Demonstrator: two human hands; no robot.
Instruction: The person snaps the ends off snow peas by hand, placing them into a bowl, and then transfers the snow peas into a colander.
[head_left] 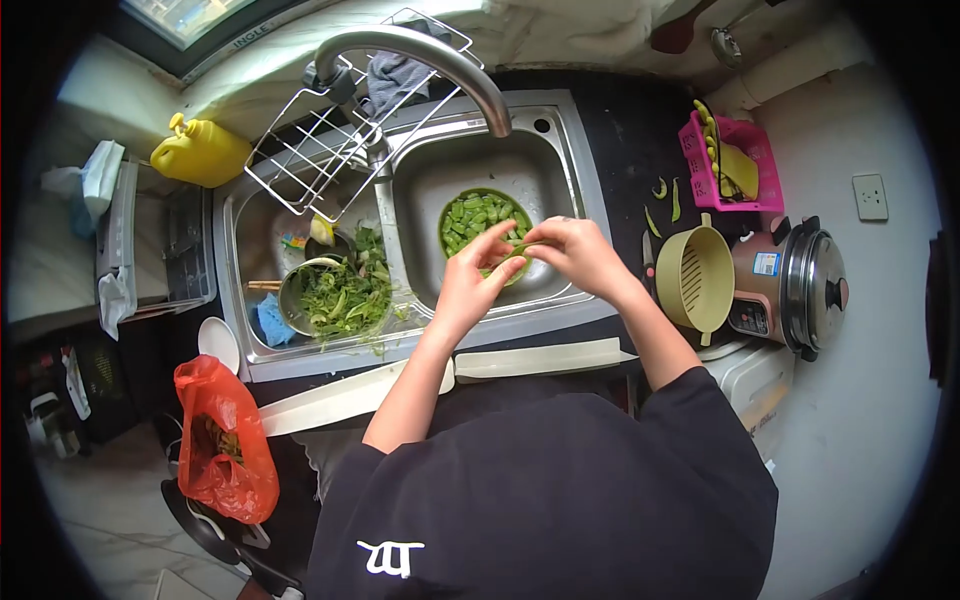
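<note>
You hold a green pod (521,249), likely a bean, over the green bowl (443,228).
Your left hand (482,272) and right hand (577,256) both pinch it toward the front edge of the right sink basin (418,185); likely snapping, which next calls for firm fingertips.

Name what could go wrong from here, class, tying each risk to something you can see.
The hands pinch a green pod over the bowl; bits might miss it and fall into the sink.

A knife lies loose beside the colander; reaching there carelessly could cut the right hand.

Heaped greens trail onto the sink's front rim and might slip off.
</note>
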